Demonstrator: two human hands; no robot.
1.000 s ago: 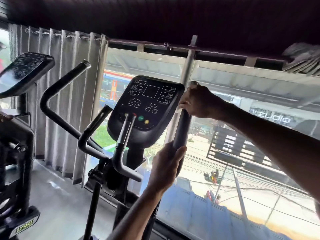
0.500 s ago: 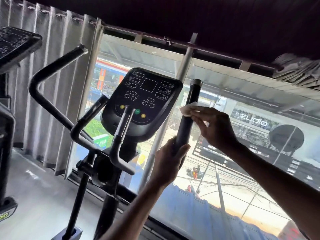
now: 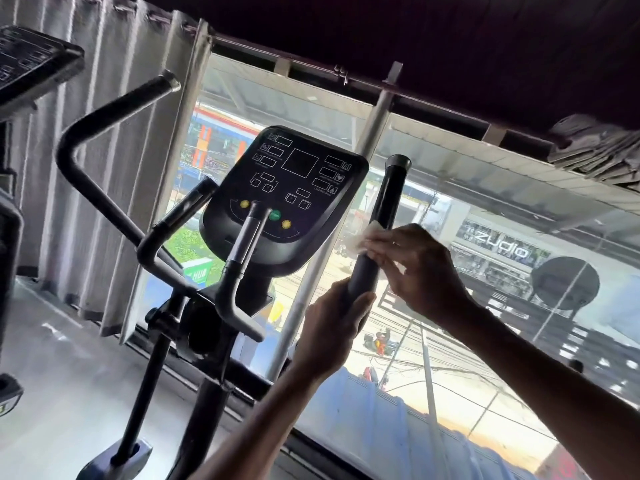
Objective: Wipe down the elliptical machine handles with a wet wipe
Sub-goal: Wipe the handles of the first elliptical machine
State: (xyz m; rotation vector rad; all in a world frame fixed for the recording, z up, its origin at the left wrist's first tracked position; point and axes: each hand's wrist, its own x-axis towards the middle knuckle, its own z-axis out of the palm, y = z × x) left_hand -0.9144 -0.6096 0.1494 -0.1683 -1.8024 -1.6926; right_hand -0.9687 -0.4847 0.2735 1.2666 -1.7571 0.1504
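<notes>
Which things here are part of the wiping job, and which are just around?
In the job:
wet wipe
right handle
left handle
right hand, holding the wipe
left hand, gripping the right handle

Just around:
console
curtain
neighbouring machine

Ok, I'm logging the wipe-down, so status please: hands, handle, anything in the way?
Left hand grips handle low. Right hand holds wet wipe against handle mid-shaft. Nothing in the way above.
</notes>
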